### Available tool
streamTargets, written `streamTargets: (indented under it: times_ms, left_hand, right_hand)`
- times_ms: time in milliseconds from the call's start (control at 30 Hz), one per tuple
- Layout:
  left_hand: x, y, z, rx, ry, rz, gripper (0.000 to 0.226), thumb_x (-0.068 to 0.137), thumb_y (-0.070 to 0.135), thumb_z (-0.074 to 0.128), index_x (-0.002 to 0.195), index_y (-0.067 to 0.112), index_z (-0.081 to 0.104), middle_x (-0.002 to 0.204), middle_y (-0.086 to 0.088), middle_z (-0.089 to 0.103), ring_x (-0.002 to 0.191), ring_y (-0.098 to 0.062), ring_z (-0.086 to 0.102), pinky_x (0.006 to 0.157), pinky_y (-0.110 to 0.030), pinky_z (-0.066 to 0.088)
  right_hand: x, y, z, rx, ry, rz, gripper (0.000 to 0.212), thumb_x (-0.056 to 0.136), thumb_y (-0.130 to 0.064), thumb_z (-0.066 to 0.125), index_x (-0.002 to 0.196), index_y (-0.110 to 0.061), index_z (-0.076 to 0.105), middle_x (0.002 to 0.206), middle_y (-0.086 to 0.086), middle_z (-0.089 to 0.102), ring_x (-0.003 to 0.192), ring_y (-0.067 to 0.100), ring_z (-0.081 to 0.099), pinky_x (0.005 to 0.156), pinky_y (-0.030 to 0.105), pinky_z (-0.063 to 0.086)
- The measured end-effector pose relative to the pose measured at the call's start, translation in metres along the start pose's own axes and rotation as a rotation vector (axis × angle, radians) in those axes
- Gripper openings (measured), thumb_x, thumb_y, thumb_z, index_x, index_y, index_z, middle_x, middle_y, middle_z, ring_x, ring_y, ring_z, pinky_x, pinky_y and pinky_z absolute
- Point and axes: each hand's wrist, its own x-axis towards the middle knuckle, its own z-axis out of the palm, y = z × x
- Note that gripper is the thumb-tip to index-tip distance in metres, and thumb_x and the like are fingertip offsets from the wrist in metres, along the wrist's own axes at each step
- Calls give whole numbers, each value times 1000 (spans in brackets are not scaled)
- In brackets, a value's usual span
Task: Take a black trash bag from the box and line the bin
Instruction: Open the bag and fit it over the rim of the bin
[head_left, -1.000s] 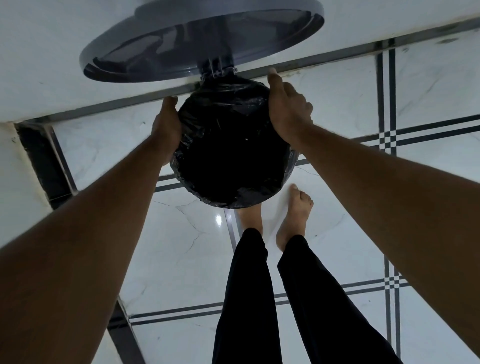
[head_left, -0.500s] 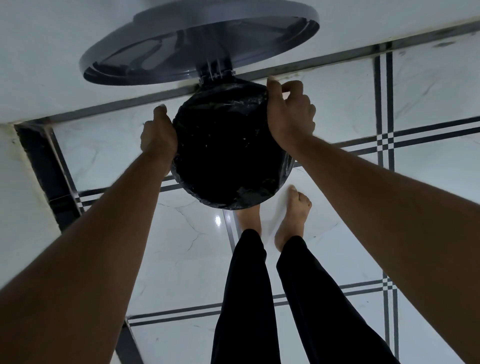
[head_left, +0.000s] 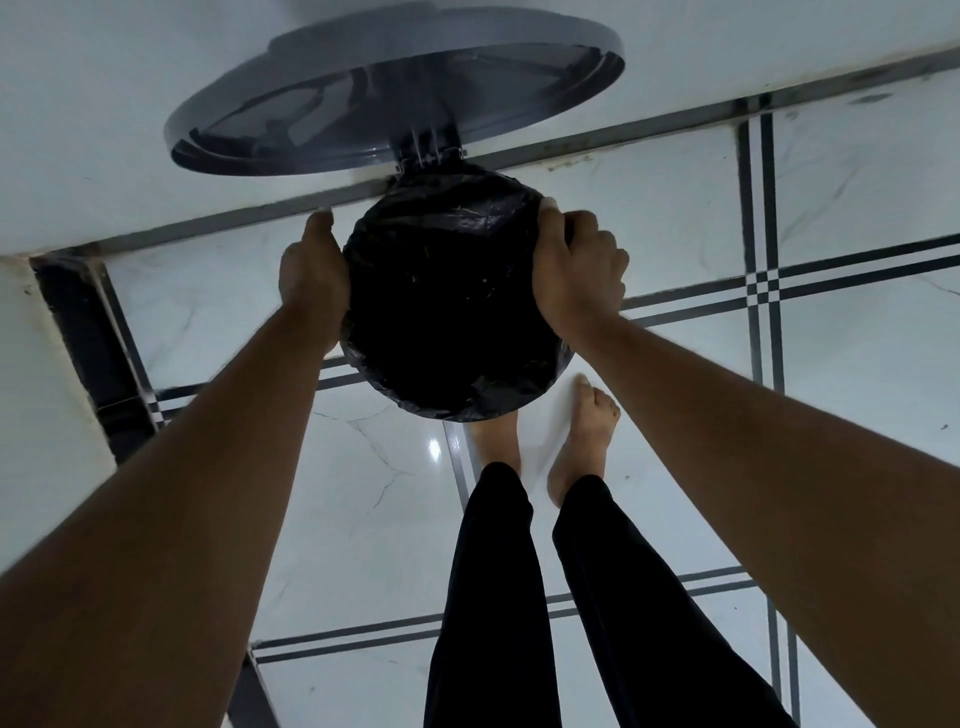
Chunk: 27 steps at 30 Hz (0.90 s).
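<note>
- black trash bag (head_left: 452, 291) already sits in the bin at frame centre, folded over the rim, lid (head_left: 395, 98) up behind
- left hand (head_left: 311, 270) and right hand (head_left: 576, 270) grip the bag's edges
- left, probably: final tucking, closing the lid

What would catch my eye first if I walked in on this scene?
Dead centre, a round bin lined with a shiny black trash bag, one hand on each side: left hand, right hand. Above it stands the open grey lid, and below, bare feet on white floor tiles.
</note>
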Motion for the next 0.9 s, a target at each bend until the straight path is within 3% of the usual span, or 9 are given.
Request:
streamTargets:
  times_ms: [133, 333, 400, 500, 600, 667, 767, 833, 900]
  left_hand:
    - [12, 1, 5, 67, -25, 91, 63, 72, 76, 52, 96, 23, 76, 107, -5, 81, 105, -31, 76, 106, -52, 55]
    - [75, -13, 9, 40, -152, -49, 102, 51, 92, 59, 128, 27, 78, 121, -5, 80, 111, -34, 76, 110, -54, 51]
    - [82, -12, 10, 31, -151, -67, 100, 48, 90, 60, 123, 26, 79, 119, -4, 80, 112, -35, 75, 111, -56, 50]
    - [47, 12, 19, 28, -100, 35, 75, 49, 77, 59, 96, 23, 79, 107, -5, 82, 107, -36, 77, 107, -53, 55]
    - [33, 21, 28, 57, -100, 110, 76, 49, 73, 56, 103, 26, 80, 117, -9, 81, 110, -36, 75, 108, -52, 55]
    - [32, 22, 31, 118, -110, 122, 79, 51, 76, 53, 105, 24, 79, 122, -11, 79, 113, -37, 74, 109, -54, 53]
    - [52, 17, 30, 147, -90, 119, 97, 51, 81, 50, 122, 21, 78, 123, -11, 79, 113, -36, 74, 109, -52, 54]
    - [51, 19, 25, 155, -58, 152, 88, 62, 77, 53, 125, 19, 77, 126, -11, 77, 116, -35, 73, 109, -50, 55]
    - [28, 22, 18, 192, -23, 230, 64, 87, 57, 49, 128, 16, 74, 132, -10, 74, 123, -34, 68, 110, -45, 53]
  right_hand:
    - [8, 6, 1, -142, -124, 78, 65, 108, -67, 19, 158, -36, 48, 155, 9, 52, 143, 35, 37, 112, 56, 26]
    - [8, -19, -2, 48, -9, -10, 52, 106, -69, 37, 142, -35, 54, 145, 8, 59, 139, 30, 42, 108, 51, 32]
    - [11, -27, -1, 7, -83, -21, 61, 106, -73, 30, 147, -35, 55, 148, 10, 57, 143, 31, 40, 111, 55, 30]
    - [22, -32, 0, -136, -194, 48, 87, 103, -78, 7, 155, -29, 57, 158, 17, 51, 152, 38, 32, 119, 64, 22]
    - [44, -27, 9, -201, -213, 99, 105, 88, -85, -10, 165, -36, 42, 165, 21, 47, 156, 44, 29, 122, 68, 13]
    - [53, -23, 11, -179, -201, 110, 90, 94, -81, -3, 165, -44, 37, 164, 21, 48, 154, 45, 32, 119, 68, 16]
    - [31, -29, -7, -24, -91, 56, 71, 108, -69, 21, 160, -28, 48, 158, 12, 54, 149, 37, 39, 116, 56, 30]
    - [16, -22, -16, 127, -2, 69, 65, 110, -64, 32, 148, -19, 58, 148, 9, 62, 143, 31, 47, 109, 46, 38]
    - [-6, -11, -24, 209, 38, 102, 59, 110, -61, 36, 138, -16, 63, 135, 4, 68, 134, 29, 56, 107, 44, 44]
